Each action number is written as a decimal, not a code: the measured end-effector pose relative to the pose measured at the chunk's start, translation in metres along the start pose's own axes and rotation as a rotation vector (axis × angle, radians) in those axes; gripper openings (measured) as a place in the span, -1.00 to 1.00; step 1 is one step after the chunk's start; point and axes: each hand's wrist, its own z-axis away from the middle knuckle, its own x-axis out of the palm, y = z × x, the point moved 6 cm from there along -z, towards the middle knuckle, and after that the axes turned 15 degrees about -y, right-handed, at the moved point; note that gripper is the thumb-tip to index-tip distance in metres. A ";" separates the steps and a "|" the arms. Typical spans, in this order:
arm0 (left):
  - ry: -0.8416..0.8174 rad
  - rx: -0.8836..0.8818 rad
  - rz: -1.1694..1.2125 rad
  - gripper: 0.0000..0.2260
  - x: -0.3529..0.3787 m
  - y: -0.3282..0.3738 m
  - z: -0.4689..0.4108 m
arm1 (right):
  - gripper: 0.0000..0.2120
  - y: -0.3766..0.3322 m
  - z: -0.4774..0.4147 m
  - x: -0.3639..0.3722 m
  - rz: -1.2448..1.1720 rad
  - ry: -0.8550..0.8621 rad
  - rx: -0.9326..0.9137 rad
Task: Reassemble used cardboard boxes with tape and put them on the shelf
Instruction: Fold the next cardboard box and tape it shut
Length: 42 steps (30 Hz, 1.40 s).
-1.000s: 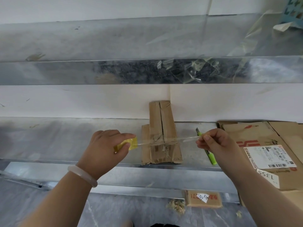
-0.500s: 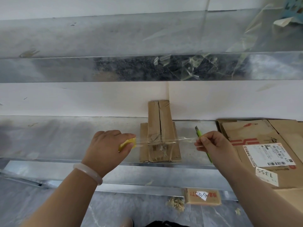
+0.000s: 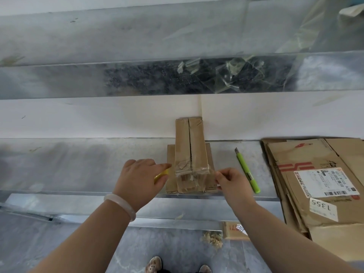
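Note:
A narrow upright cardboard box [image 3: 190,148] stands on the metal shelf [image 3: 82,166] with its flaps splayed at the base. A strip of clear tape [image 3: 192,171] lies across its front face. My left hand [image 3: 140,179] grips a yellow tape roll [image 3: 161,175] at the box's left side. My right hand [image 3: 231,181] pinches the tape's free end against the box's right side.
A green utility knife [image 3: 247,170] lies on the shelf right of the box. A stack of flattened cardboard boxes [image 3: 319,182] fills the shelf's right end. A small carton [image 3: 233,231] and scraps lie on the floor below. An upper shelf [image 3: 137,79] overhangs.
Both hands moved forward and inward, bringing the stretched tape down onto the box front; the strip now wraps across it instead of hanging in the air.

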 end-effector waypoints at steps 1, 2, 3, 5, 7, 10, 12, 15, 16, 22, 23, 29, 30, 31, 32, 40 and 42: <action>-0.001 0.007 -0.021 -0.65 0.001 0.003 -0.002 | -0.90 -0.001 -0.001 0.003 -0.009 0.004 0.002; -0.002 0.014 -0.035 -0.67 0.001 0.006 -0.003 | -0.90 -0.003 -0.001 0.005 -0.023 0.009 0.002; -0.002 0.021 -0.044 -0.68 0.000 0.008 -0.005 | -0.93 -0.005 -0.001 0.008 -0.035 0.010 -0.002; -0.013 0.028 -0.050 -0.72 -0.001 0.014 -0.007 | -0.97 -0.009 0.001 0.014 -0.052 -0.003 -0.011; -0.023 0.025 -0.046 -0.80 0.000 0.017 -0.009 | -0.93 -0.011 0.002 0.019 -0.056 0.002 -0.026; -0.031 0.013 -0.018 -0.88 0.000 0.017 -0.009 | -0.86 -0.013 0.003 0.018 0.008 0.066 -0.047; -0.034 0.010 -0.012 -0.90 0.000 0.016 -0.009 | -0.84 -0.014 0.002 0.018 0.091 0.047 -0.035; -0.068 -0.002 -0.006 -0.84 -0.001 0.014 -0.010 | -0.74 -0.015 0.003 0.019 0.187 0.007 -0.045; -0.084 -0.002 -0.002 -0.82 0.000 0.014 -0.010 | -0.69 -0.016 0.007 0.016 0.149 0.037 -0.069; -0.092 -0.007 0.039 -0.74 0.002 0.008 -0.009 | -0.48 -0.035 0.039 0.036 -0.012 -0.097 -0.513; -0.088 -0.015 0.043 -0.72 0.003 0.007 -0.009 | -0.47 -0.037 0.041 0.047 0.001 -0.174 -0.525; -0.145 -0.021 0.084 -0.72 0.005 0.007 -0.011 | -0.41 -0.028 0.032 0.061 -0.175 -0.379 -0.339; -0.144 -0.019 0.089 -0.72 0.004 0.007 -0.011 | -0.39 -0.025 0.031 0.056 -0.183 -0.356 -0.328; -0.153 -0.019 0.090 -0.74 0.004 0.007 -0.011 | -0.37 -0.025 0.031 0.049 -0.166 -0.302 -0.340; -0.165 -0.019 0.090 -0.75 0.005 0.007 -0.012 | -0.37 -0.028 0.031 0.043 -0.123 -0.240 -0.365; -0.214 -0.022 0.108 -0.69 0.010 0.001 -0.013 | -0.63 -0.067 0.027 0.040 0.613 0.073 -0.884; -0.248 -0.034 0.170 -0.69 0.013 -0.005 -0.013 | -0.66 -0.065 0.026 0.039 0.635 0.110 -0.910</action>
